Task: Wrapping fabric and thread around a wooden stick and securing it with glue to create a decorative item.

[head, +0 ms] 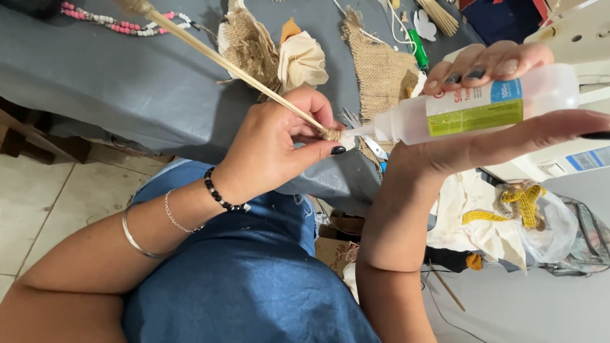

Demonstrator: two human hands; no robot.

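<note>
Grey table (127, 76) behind; left hand (273, 149) pinches stick (222, 60), right hand (489, 127) holds glue bottle (470, 108).

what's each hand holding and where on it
Left hand pinches the wooden stick at its twine-wrapped lower end. Right hand grips the glue bottle around its body.

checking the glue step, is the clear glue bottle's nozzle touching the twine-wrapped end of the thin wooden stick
Yes, the clear glue bottle in the right hand has its nozzle tip against the twine-wrapped end of the thin wooden stick, pinched by the left hand.
</note>
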